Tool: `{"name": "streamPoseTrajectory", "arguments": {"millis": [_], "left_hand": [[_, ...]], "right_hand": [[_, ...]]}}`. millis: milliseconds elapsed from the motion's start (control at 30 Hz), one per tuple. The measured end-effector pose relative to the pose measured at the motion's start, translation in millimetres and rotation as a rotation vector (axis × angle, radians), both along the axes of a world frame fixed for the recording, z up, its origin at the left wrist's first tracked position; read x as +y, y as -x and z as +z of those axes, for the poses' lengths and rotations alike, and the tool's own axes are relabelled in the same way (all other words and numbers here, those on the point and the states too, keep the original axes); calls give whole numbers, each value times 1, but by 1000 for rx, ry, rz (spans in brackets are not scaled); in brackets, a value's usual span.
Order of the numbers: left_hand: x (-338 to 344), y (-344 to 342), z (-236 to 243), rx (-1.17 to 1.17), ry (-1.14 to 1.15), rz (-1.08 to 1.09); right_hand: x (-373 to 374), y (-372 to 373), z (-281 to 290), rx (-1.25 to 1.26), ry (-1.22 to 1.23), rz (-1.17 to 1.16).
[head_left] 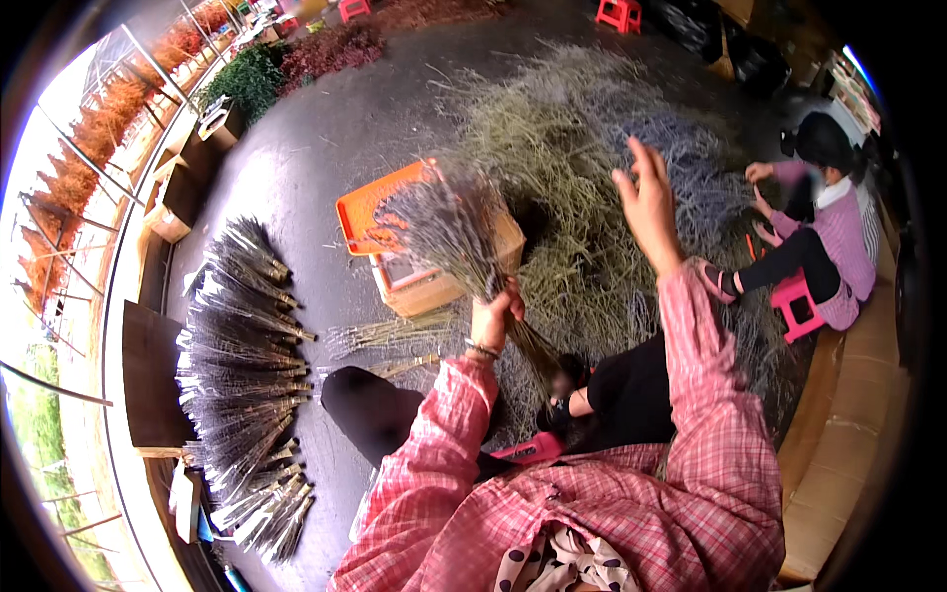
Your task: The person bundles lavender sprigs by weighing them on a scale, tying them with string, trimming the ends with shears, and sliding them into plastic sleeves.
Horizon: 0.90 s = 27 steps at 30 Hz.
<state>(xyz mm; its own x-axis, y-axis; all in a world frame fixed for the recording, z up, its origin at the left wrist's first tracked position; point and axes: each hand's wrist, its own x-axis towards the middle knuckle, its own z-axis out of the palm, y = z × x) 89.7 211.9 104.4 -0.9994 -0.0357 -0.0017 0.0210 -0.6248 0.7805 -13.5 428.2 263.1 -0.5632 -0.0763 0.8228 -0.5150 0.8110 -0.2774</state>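
Note:
My left hand (495, 318) grips the stems of a bunch of dried lavender (449, 222), holding it upright with the greyish-purple flower heads fanned out above. My right hand (648, 202) is raised in the air with fingers apart and nothing in it, over the big heap of loose dried stems (572, 158) on the dark floor. Both my sleeves are pink plaid. My black-trousered knees show below the hands.
An orange tray (370, 202) lies on a wooden box (434, 281) behind the bunch. Several tied bundles (242, 375) are laid in a row at left. Another person (829, 237) sits on a pink stool (801, 306) at right. Red stools stand at the back.

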Motion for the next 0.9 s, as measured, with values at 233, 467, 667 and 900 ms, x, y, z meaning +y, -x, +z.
{"name": "streamPoseTrajectory", "arguments": {"millis": [233,467,667,900], "left_hand": [[5,-16,-6,-26,151,8],[6,-25,-13,-13,277,-45],[10,-30,-9,-26,265,-77],[13,-31,-12,-24,246,-67]], "right_hand": [[-95,-69,-27,-521,404,646],[-104,-60,-24,-404,334,577],[-96,-70,-41,-666,297,519],[-90,-80,-56,-799,449,674]]}}
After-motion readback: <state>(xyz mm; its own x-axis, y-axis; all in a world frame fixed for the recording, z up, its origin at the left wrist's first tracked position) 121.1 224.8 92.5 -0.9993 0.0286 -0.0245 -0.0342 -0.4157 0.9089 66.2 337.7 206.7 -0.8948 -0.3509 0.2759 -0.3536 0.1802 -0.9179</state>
